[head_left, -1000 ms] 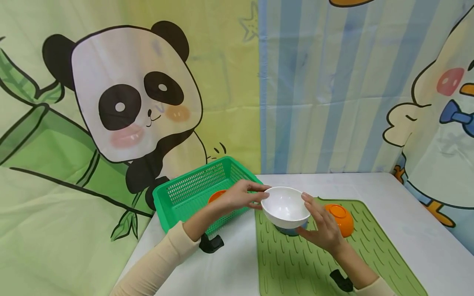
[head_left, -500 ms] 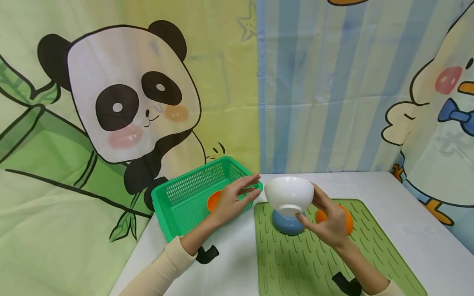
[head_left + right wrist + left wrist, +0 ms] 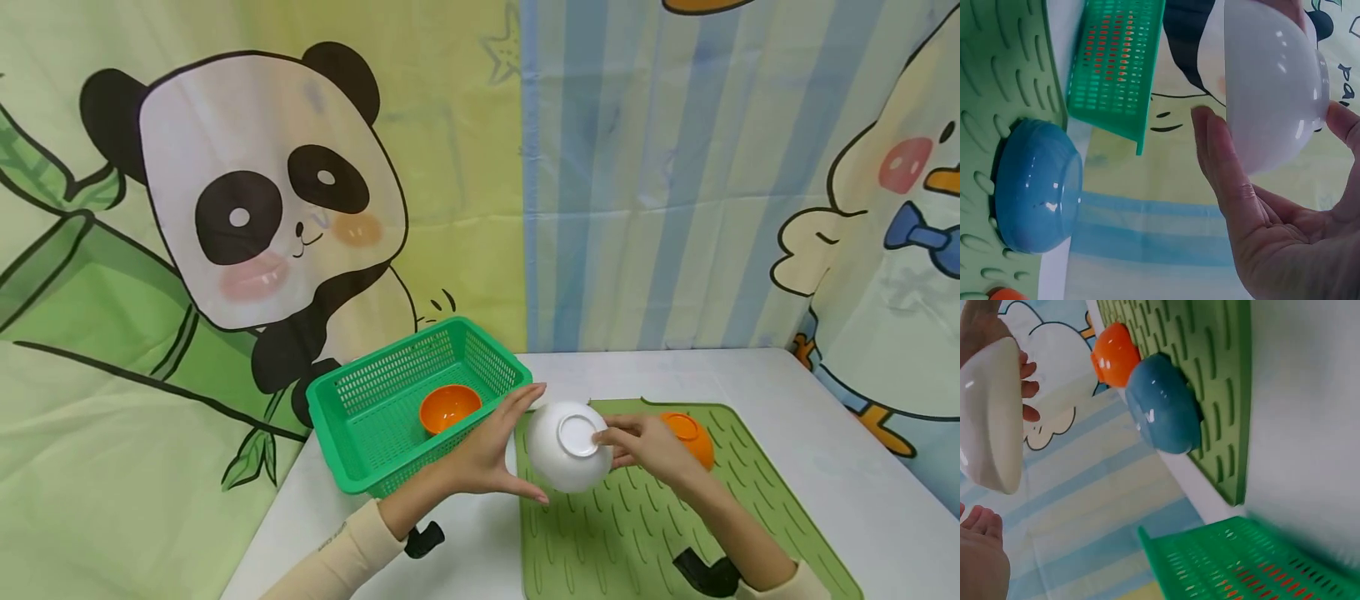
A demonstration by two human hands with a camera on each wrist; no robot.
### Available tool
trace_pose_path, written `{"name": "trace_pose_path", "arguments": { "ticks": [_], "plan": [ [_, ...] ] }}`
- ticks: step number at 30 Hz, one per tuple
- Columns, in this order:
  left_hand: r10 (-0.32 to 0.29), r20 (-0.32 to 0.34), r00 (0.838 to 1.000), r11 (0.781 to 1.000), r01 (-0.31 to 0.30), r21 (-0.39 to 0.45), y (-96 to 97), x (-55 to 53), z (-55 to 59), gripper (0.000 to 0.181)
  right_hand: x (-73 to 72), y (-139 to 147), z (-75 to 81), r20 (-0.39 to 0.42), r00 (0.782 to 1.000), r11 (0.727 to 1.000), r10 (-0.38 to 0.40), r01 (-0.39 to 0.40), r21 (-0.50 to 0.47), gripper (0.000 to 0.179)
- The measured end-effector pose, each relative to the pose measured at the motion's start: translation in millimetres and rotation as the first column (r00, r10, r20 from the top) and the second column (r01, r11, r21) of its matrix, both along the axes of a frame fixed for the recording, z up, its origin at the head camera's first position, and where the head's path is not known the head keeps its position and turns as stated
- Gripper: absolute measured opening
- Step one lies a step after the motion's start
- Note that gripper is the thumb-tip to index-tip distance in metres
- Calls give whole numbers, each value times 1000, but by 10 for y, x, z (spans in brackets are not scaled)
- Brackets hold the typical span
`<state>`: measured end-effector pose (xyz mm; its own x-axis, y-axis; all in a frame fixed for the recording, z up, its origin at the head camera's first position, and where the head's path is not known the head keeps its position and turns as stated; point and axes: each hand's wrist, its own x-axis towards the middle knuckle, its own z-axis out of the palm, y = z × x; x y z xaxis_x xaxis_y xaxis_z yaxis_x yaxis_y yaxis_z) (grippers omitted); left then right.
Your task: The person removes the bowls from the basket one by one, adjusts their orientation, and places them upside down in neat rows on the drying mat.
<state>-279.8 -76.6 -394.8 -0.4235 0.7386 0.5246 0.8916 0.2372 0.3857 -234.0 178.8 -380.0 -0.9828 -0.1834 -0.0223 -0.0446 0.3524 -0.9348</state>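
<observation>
A white bowl is held in the air above the green mat, tipped so its foot ring faces the head camera. My right hand grips it from the right, thumb by the foot ring and fingers at the rim, as the right wrist view also shows. On the bowl's left, my left hand is spread with thumb and fingers apart, not holding it. In the left wrist view, a blue bowl lies upside down on the mat beside an overturned orange bowl. The white bowl hides the blue one from the head view.
A green perforated basket stands at the left on the white table, with another orange bowl inside. The ridged green mat covers the table's right part. A printed curtain hangs behind.
The white bowl has turned from mouth up to foot ring toward the head camera. My left hand let go of it, drew away, then came back near its left side. The right hand kept hold.
</observation>
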Motion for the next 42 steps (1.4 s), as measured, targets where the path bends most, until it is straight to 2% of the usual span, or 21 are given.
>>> {"name": "trace_pose_path", "arguments": {
  "ticks": [5, 9, 17, 21, 26, 35, 42],
  "plan": [
    [13, 115, 993, 999, -8, -45, 43, 27, -152, 126, 9, -5, -30, 69, 992, 993, 106, -109, 39, 47],
    [-6, 179, 984, 997, 19, -73, 64, 50, -224, 126, 34, -7, -30, 89, 980, 983, 175, -179, 34, 39],
    [-91, 239, 967, 989, 116, -92, 77, 110, -301, 117, 48, -8, -32, 112, 964, 969, 241, -245, 28, 40],
    [-104, 249, 963, 988, 130, -88, 89, 121, -331, 112, 62, -9, -42, 113, 961, 966, 253, -257, 29, 41],
    [-102, 219, 970, 989, 122, -80, 92, 123, -341, 110, 75, -16, -43, 111, 962, 966, 251, -257, 42, 39],
    [-102, 148, 984, 992, 111, -55, 85, 103, -356, 110, 112, -33, -17, 87, 979, 975, 187, -196, 108, 40],
    [-99, 158, 982, 993, 107, -42, 95, 97, -363, 110, 139, -55, -23, 71, 988, 980, 140, -148, 130, 48]
  ]
}}
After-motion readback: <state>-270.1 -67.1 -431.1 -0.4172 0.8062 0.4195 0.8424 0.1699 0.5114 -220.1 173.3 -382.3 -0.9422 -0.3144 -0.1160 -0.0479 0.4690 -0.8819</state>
